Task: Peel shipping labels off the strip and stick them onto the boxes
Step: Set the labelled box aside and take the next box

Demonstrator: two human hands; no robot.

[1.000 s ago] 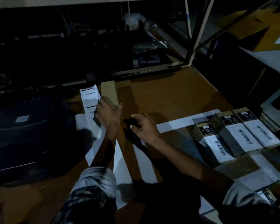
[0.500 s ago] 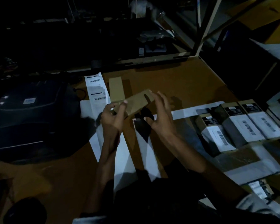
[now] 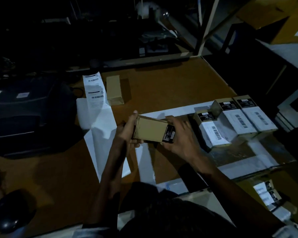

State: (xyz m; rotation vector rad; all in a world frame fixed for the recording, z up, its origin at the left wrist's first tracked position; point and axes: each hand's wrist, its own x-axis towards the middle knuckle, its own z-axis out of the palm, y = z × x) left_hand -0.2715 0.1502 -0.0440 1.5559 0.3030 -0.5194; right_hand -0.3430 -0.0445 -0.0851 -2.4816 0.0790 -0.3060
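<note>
I hold a small brown cardboard box (image 3: 151,128) above the middle of the table, its broad face up and a black printed patch at its right end. My left hand (image 3: 127,131) grips the left end, thumb tip over the top edge. My right hand (image 3: 181,134) grips the right end from below and the side. The white label strip (image 3: 95,90), with barcoded labels on it, lies at the back left. Beside it stands another plain brown box (image 3: 113,90). Three boxes with white labels (image 3: 237,121) sit in a row to the right.
A dark label printer (image 3: 24,114) fills the left side. Long white backing paper (image 3: 101,134) runs across the brown table (image 3: 170,86). A computer mouse (image 3: 12,213) lies at the lower left. More labelled boxes (image 3: 268,198) are at the lower right. A metal frame post (image 3: 206,26) rises at the back.
The box has been lifted from beside the strip and brought toward me and rightward. My right hand, open a moment ago, now grips its right end.
</note>
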